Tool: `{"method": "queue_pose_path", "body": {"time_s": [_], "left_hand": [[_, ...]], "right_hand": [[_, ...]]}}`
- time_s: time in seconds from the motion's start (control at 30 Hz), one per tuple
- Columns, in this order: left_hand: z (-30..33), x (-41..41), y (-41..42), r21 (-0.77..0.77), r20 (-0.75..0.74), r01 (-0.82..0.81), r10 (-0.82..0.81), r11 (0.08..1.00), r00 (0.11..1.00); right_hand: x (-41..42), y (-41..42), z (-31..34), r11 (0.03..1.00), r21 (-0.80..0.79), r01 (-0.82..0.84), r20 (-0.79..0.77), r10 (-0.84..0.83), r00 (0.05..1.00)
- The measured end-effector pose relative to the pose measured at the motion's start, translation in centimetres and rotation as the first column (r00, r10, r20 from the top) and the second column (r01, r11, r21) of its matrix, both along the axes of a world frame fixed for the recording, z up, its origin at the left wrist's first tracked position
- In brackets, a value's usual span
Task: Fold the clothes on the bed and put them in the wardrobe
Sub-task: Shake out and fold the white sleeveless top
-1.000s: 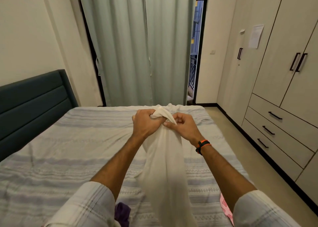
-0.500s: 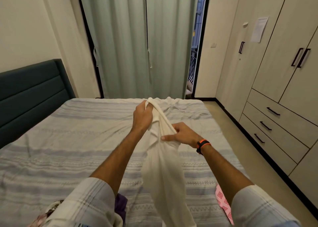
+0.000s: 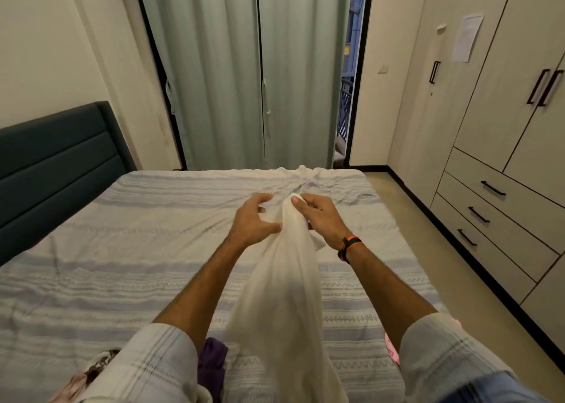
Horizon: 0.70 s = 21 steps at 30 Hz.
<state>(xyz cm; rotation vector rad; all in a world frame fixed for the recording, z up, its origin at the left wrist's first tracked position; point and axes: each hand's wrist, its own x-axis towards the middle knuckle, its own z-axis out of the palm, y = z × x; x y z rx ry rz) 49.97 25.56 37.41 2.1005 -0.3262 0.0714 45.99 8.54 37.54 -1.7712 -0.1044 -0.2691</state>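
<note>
Cream garment (image 3: 284,295), bunched into a long hanging column, dangles above the striped bed (image 3: 122,249) as you stand at its near edge, seen from the head camera. Your right hand (image 3: 321,216) pinches the top of the cloth between thumb and fingertips, holding it up over the middle of the mattress. Your left hand (image 3: 253,219) is spread, fingers splayed and lightly curved, its thumb touching the side of the fabric just below the top; it grips nothing. The two hands sit close together with the cloth between them. An orange-and-black wristband (image 3: 350,246) circles your right wrist, and pale checked sleeves cover both upper arms.

A purple garment (image 3: 212,363) lies on the bed by your left elbow, a floral patterned piece (image 3: 91,372) lies at the lower left corner of the picture, and a pink item (image 3: 391,350) peeks out beside your right sleeve. The dark teal headboard (image 3: 58,164) stands at the left. Pale green curtains (image 3: 244,81) hang beyond the far side of the bed. The wardrobe (image 3: 501,112) lines the right wall, doors and drawers closed, a sheet of paper (image 3: 467,37) stuck to one door.
</note>
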Motion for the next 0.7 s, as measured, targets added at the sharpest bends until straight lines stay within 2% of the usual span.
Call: {"method": "queue_pose_path", "body": {"time_s": [0.07,0.13,0.27,0.4,0.53,0.63,0.7], "left_hand": [[0.2,-0.1,-0.5,-0.005,-0.023,0.197,-0.197,0.98,0.98],[0.3,0.2,-0.9,0.005,0.005,0.224,-0.224,0.975,0.975],[1.2,0.1,-1.2,-0.026,0.14,-0.008,0.011,1.0,0.99],[1.3,-0.3,-1.5,-0.125,0.19,-0.136,0.158,0.983,0.969],[1.2,-0.5,-0.9,-0.217,0.201,-0.184,0.228,0.959,0.953],[1.4,-0.6,-0.1,-0.227,0.186,-0.294,0.337,0.929,0.923],[1.3,-0.5,0.8,-0.235,0.157,-0.394,0.435,0.888,0.887]], "right_hand": [[0.3,0.7,0.6,0.999,0.022,-0.035,0.044,0.034,0.998],[0.5,0.7,0.7,0.997,0.062,-0.038,0.064,0.034,0.997],[0.3,0.0,-0.1,0.995,0.088,-0.034,-0.011,0.035,0.999],[-0.1,-0.6,-2.2,0.993,-0.102,-0.06,-0.177,0.042,0.983],[-0.3,-1.2,-4.0,0.909,-0.355,-0.217,-0.281,0.117,0.952],[-0.4,-1.5,-4.4,0.95,-0.291,-0.111,-0.185,0.057,0.981],[-0.4,-1.8,-4.6,0.982,-0.182,-0.046,-0.105,0.028,0.994]]}}
